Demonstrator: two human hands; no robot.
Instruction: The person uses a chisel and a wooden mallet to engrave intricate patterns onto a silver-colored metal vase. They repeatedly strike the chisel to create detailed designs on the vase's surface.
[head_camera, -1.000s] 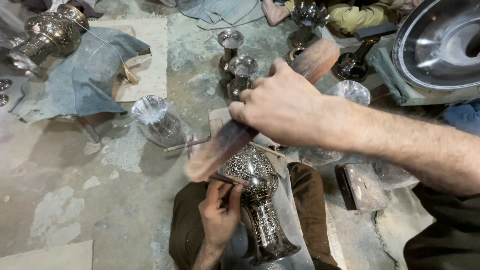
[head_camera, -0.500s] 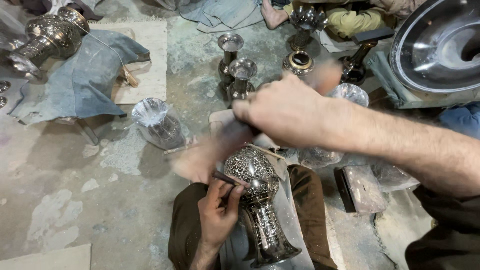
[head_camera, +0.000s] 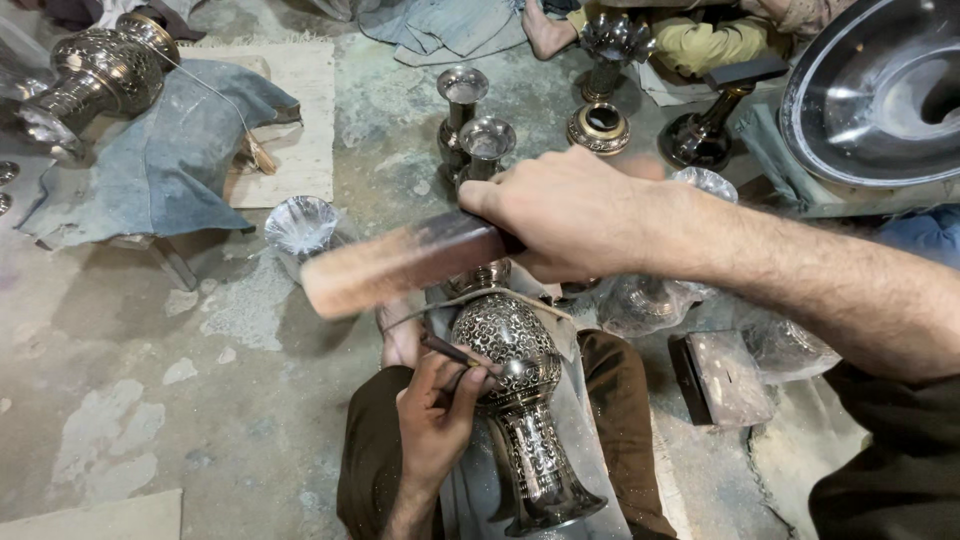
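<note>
Fingers (head_camera: 452, 392) of the left hand (head_camera: 437, 415) are pinched narrowly round a thin dark chisel (head_camera: 455, 352), whose tip is set against the rounded belly of an ornate metal vase (head_camera: 510, 385). The right hand (head_camera: 570, 215) is wrapped tightly round the middle of a long wooden mallet (head_camera: 395, 265), which is held above the vase, its pale end blurred.

The vase is laid tilted across the person's lap, its foot towards the camera and its neck pointing away, propped between the knees on a pale cloth (head_camera: 590, 440). It is judged to be hard, rigid and fairly heavy; its polished foot looks slippery, while the finely patterned belly would give more grip. The narrow stem below the belly is probably the surest place to be grasped. The raised pattern could be marred by a misplaced blow.

Farther out, two small goblets (head_camera: 472, 120) are stood on the concrete floor (head_camera: 150, 400), a grey cloth (head_camera: 150, 150) is spread to the left, and a large metal bowl (head_camera: 880, 90) is seen at the upper right.
</note>
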